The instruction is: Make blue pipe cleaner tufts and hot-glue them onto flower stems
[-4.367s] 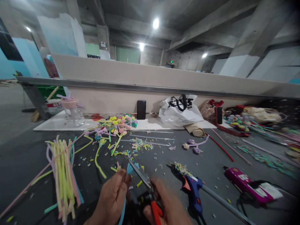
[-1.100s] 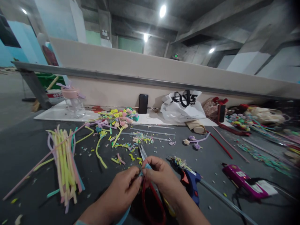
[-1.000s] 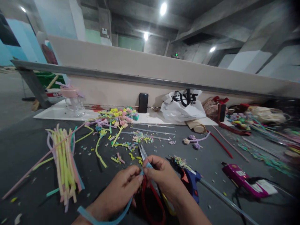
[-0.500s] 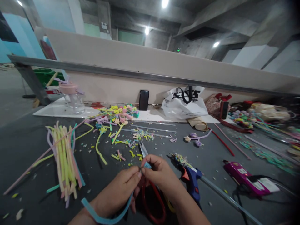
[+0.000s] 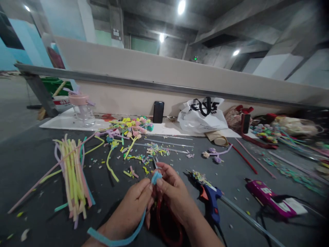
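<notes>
Pinched in the fingers of both hands is a light blue pipe cleaner [image 5: 102, 239], its far end folded into a small tuft. My left hand [image 5: 131, 202] is closed on it below the fold, and the long tail curves under my wrist to the left. My right hand [image 5: 176, 190] grips the folded end between thumb and fingers. Red-handled scissors [image 5: 157, 219] sit beneath my right hand, blades pointing away and mostly covered; whether the fingers hold them is hidden. A bundle of pastel pipe cleaners [image 5: 73, 178] lies to the left.
A blue glue gun [image 5: 212, 202] with a long clear stick lies right of my hands, a magenta tool [image 5: 269, 197] beyond. Fuzzy flowers [image 5: 133, 127], coloured clippings [image 5: 156, 149] and clear rods are ahead. Behind stand a clear bottle [image 5: 83, 111], a phone [image 5: 158, 112] and a white bag [image 5: 202, 118].
My right fingers have shifted up slightly, and the folded blue tuft now shows more between the hands. Less of the scissor blades is visible. The view has tilted a little.
</notes>
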`<state>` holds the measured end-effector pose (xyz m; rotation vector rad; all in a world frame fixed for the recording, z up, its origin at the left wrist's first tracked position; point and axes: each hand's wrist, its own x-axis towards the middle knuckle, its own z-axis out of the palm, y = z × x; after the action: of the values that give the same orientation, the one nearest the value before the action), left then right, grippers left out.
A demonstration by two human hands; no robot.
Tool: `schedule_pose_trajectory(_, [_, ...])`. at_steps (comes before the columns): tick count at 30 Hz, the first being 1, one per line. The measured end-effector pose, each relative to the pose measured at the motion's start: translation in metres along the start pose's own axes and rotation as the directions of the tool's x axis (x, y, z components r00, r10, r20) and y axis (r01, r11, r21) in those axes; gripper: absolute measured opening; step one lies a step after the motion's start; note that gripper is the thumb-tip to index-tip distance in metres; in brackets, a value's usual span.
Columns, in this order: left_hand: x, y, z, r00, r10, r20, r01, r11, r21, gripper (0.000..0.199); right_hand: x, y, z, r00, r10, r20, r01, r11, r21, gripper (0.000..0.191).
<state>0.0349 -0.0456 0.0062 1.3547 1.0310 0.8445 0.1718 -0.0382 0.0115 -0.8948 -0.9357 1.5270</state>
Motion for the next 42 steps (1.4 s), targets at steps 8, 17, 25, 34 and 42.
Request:
schedule_pose_trajectory(8, [0.001,0.0,-0.003,0.992,0.047,-0.115,-0.05,0.998,-0.026,0.03,-0.002,0.013,0.0,0.99,0.093,0.108,-0.102,0.991,0.087,0.024])
schedule_pose_trajectory(17, [0.002,-0.006,0.0,0.997,-0.071,0.014,0.072,0.994,-0.082,0.028,-0.001,0.012,-0.001,0.977,0.079,0.198,-0.102,0.988,0.112,0.013])
schedule_pose_trajectory(25, [0.008,-0.003,-0.006,0.995,-0.061,-0.073,0.055,0.995,-0.081,0.024,0.003,0.007,-0.012,0.989,0.112,0.094,-0.131,0.966,0.225,0.012])
schedule_pose_trajectory(34, [0.007,0.001,-0.02,0.979,0.205,0.016,-0.204,0.978,-0.044,0.022,0.001,0.002,-0.019,0.936,0.204,0.286,-0.201,0.979,-0.041,0.019])
schedule_pose_trajectory(42, [0.006,0.008,-0.021,0.976,0.129,0.178,-0.075,0.957,-0.28,0.017,0.001,0.004,-0.023,0.898,0.265,0.351,-0.241,0.964,-0.112,0.024])
